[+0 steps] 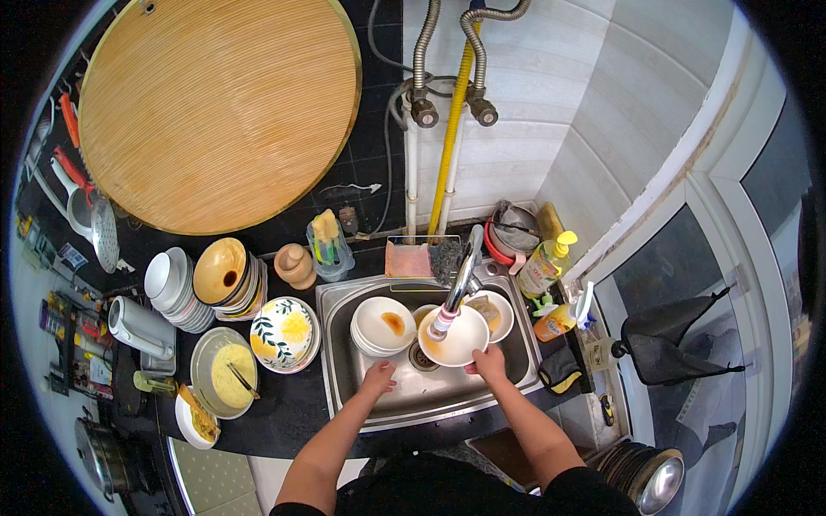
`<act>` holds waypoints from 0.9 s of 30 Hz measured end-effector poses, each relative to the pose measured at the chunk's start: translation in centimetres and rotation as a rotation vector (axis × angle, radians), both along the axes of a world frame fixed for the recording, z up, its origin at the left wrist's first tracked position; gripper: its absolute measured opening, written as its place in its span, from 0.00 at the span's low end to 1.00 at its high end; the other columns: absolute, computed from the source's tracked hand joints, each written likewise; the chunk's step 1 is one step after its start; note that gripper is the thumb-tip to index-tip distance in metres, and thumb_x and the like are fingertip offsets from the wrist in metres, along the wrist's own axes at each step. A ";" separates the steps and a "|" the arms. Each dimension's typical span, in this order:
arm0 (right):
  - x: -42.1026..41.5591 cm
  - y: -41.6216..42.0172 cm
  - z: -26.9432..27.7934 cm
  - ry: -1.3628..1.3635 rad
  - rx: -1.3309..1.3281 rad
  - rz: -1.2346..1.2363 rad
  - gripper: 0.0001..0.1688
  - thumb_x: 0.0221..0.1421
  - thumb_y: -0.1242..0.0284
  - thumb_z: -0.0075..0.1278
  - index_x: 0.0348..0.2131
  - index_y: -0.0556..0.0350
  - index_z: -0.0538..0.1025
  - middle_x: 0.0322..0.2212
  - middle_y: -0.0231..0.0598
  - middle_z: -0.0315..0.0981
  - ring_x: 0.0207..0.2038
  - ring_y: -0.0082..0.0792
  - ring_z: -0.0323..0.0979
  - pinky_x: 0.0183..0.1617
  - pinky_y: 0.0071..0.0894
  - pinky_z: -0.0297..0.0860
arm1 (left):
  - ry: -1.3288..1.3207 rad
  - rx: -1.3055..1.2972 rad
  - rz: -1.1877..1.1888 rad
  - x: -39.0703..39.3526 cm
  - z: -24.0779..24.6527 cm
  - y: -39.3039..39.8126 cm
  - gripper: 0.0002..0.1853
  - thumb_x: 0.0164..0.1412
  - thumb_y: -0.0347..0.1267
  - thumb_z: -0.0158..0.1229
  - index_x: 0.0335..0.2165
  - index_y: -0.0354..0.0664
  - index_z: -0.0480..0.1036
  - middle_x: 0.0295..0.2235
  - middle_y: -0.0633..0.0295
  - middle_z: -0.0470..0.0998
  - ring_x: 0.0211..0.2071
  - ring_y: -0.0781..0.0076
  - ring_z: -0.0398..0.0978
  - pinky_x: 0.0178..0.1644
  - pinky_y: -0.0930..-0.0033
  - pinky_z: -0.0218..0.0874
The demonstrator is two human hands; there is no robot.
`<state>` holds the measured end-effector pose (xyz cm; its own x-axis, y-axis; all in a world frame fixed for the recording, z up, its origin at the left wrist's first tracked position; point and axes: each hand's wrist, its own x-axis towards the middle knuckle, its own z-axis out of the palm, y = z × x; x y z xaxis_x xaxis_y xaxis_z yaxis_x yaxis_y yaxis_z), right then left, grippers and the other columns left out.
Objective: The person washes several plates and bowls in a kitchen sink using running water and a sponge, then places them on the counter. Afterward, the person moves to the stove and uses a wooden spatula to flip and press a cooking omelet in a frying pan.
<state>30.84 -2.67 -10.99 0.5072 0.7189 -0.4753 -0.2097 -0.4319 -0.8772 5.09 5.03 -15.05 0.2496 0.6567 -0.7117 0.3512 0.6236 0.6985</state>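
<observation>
My right hand (488, 365) grips the near rim of a white bowl (461, 345) under the faucet (466, 271). Yellowish residue marks the bowl's inside. Over the near left part of the steel sink (358, 413), my left hand (379, 377) holds nothing, its fingers partly curled and slightly apart. Just beyond it sits a stack of white bowls (371, 316), the top one stained orange-brown. Behind the gripped bowl is another white bowl (506, 316) with food scraps, partly hidden. The drain (423, 357) shows between the stack and the gripped bowl.
Left of the sink stand floral plates (284, 335), stacked bowls (219, 267) and a basin of yellow batter (235, 374). A sponge rack (408, 259) spans the sink's back edge. Soap (542, 267) and spray bottles (558, 321) stand right. A round wooden board (219, 109) hangs at back left.
</observation>
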 end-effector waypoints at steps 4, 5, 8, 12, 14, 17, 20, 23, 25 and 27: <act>-0.2 -1.4 0.2 -0.108 -0.074 0.035 0.09 0.44 0.79 0.43 0.28 0.71 0.66 0.17 0.43 0.67 0.16 0.36 0.72 0.16 0.30 0.71 | 0.011 0.162 -0.099 0.2 0.5 -1.2 0.26 0.53 0.39 0.52 0.47 0.35 0.59 0.35 0.55 0.72 0.28 0.67 0.73 0.29 0.69 0.64; -0.4 -1.4 -0.1 -0.205 -0.063 0.053 0.09 0.44 0.79 0.43 0.27 0.71 0.66 0.17 0.42 0.67 0.16 0.35 0.72 0.16 0.29 0.70 | 0.006 0.214 -0.117 0.3 0.6 -1.4 0.26 0.52 0.38 0.52 0.46 0.34 0.60 0.34 0.55 0.72 0.28 0.65 0.73 0.30 0.69 0.64; -0.9 -1.1 -0.2 -0.423 -0.003 0.045 0.08 0.42 0.78 0.45 0.24 0.70 0.67 0.16 0.43 0.67 0.16 0.33 0.71 0.17 0.28 0.70 | 0.189 0.528 -0.282 1.4 2.8 -2.2 0.23 0.50 0.30 0.50 0.46 0.34 0.61 0.40 0.49 0.69 0.36 0.56 0.71 0.41 0.63 0.61; -0.4 -1.1 2.1 -0.502 -0.043 0.056 0.09 0.42 0.77 0.46 0.24 0.70 0.68 0.15 0.43 0.68 0.15 0.33 0.71 0.17 0.29 0.69 | 0.276 1.286 -0.723 4.1 7.0 -3.1 0.27 0.43 0.22 0.47 0.47 0.34 0.60 0.49 0.47 0.59 0.49 0.54 0.59 0.54 0.56 0.47; -0.3 -1.2 2.5 -0.522 -0.052 0.080 0.09 0.42 0.76 0.46 0.23 0.69 0.68 0.15 0.43 0.68 0.15 0.33 0.71 0.17 0.29 0.69 | 0.171 1.258 -0.973 5.1 6.6 -3.8 0.30 0.40 0.20 0.46 0.48 0.35 0.59 0.53 0.48 0.55 0.54 0.57 0.53 0.57 0.56 0.40; 0.0 -1.9 0.9 -0.652 0.013 0.139 0.09 0.42 0.76 0.46 0.23 0.68 0.68 0.14 0.42 0.67 0.15 0.31 0.70 0.17 0.29 0.68 | 0.137 1.257 -1.067 6.2 5.3 -3.5 0.29 0.41 0.20 0.46 0.48 0.35 0.59 0.52 0.49 0.56 0.55 0.58 0.51 0.59 0.57 0.38; -0.2 -2.2 0.8 -0.599 0.024 0.130 0.09 0.42 0.76 0.46 0.22 0.68 0.68 0.13 0.41 0.66 0.14 0.30 0.70 0.17 0.29 0.68 | 0.352 1.310 -1.019 6.5 3.9 -0.5 0.31 0.42 0.22 0.47 0.49 0.34 0.56 0.52 0.51 0.57 0.56 0.58 0.50 0.59 0.57 0.39; -1.0 -1.3 1.4 -0.484 0.032 0.063 0.09 0.43 0.75 0.46 0.21 0.67 0.67 0.12 0.40 0.65 0.14 0.29 0.69 0.17 0.29 0.68 | 0.483 1.292 -1.045 7.9 2.6 -0.9 0.35 0.39 0.26 0.51 0.50 0.32 0.53 0.52 0.47 0.55 0.56 0.56 0.50 0.58 0.58 0.40; -0.8 -1.1 0.9 -0.658 0.055 0.090 0.08 0.42 0.76 0.46 0.20 0.67 0.66 0.11 0.39 0.64 0.13 0.31 0.69 0.17 0.29 0.68 | 0.381 1.093 -1.167 9.9 4.6 -2.8 0.37 0.37 0.27 0.53 0.50 0.31 0.54 0.52 0.44 0.54 0.56 0.54 0.50 0.58 0.58 0.40; -0.9 -0.9 1.7 -0.756 0.046 0.123 0.08 0.42 0.77 0.46 0.20 0.66 0.66 0.11 0.39 0.64 0.13 0.31 0.69 0.16 0.29 0.67 | 0.292 1.136 -1.075 10.2 2.6 -3.5 0.38 0.35 0.27 0.55 0.49 0.30 0.54 0.52 0.42 0.53 0.56 0.51 0.49 0.58 0.59 0.39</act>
